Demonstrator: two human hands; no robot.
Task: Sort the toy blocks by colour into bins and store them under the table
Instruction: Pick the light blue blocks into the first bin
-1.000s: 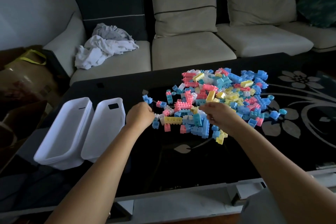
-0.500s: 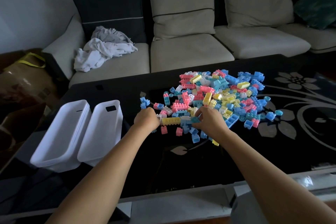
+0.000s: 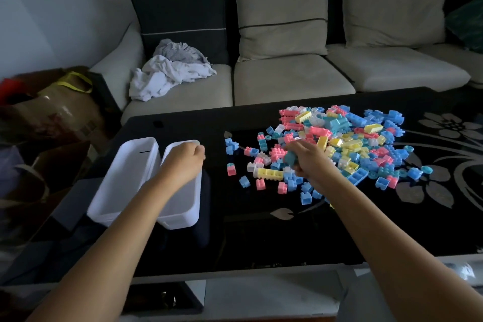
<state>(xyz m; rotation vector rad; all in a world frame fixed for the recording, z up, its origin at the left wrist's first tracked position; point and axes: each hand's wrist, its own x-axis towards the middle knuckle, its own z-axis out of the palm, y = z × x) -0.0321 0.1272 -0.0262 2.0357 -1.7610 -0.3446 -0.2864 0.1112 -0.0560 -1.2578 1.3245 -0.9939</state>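
A pile of pink, blue, yellow and white toy blocks point(image 3: 347, 138) lies on the black glass table point(image 3: 248, 238), right of centre. Two white bins stand side by side at the table's left: the left bin point(image 3: 122, 165) and the right bin point(image 3: 192, 206). My left hand point(image 3: 183, 162) hovers over the far end of the right bin, fingers curled round a small pale block that barely shows. My right hand point(image 3: 311, 162) is at the near left edge of the pile and grips a teal block point(image 3: 289, 158), lifted slightly off the table.
A beige sofa point(image 3: 287, 78) runs along the table's far side, with crumpled white laundry point(image 3: 167, 73) on its left seat. A brown bag with yellow handles point(image 3: 57, 104) stands on the floor at the left. Loose blocks point(image 3: 231, 168) lie between bins and pile.
My left hand left the pile and swung left over the right bin. My right hand picked up a teal block from the pile's near edge.
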